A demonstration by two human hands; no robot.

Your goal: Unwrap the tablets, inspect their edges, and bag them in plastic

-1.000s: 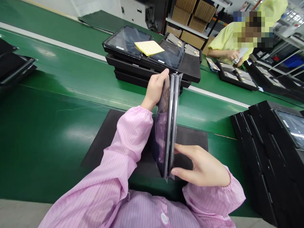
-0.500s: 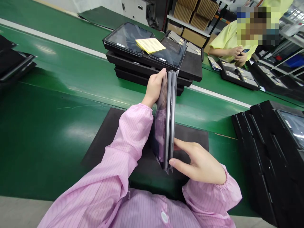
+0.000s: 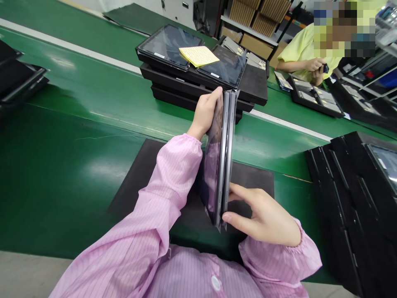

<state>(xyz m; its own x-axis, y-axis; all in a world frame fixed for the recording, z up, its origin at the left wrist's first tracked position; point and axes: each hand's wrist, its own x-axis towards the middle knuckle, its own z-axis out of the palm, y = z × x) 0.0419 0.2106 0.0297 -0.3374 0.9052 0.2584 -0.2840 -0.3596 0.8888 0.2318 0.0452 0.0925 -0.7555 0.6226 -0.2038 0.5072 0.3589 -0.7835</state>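
Tablets (image 3: 221,161), two, upright over the black mat (image 3: 256,179)

Our left hand (image 3: 205,111) clasps both, slim and film-wrapped; our right hand (image 3: 262,215), thumb and forefinger spread, touches the right-hand one. Beyond the mat, one stack (image 3: 254,85) bears two glossy screens (image 3: 169,43) and one yellow dotted sheet (image 3: 199,56); farther right of it, one tray (image 3: 319,107) holds pale pieces (image 3: 325,95).

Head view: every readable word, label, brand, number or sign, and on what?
None readable.
White labels on the two tablets by the yellow sheet: too small.
Pale strip below them: too small.
White label, tablet on right stack: too small.
Yellow sheet: marks too small.
Held tablets: none seen.
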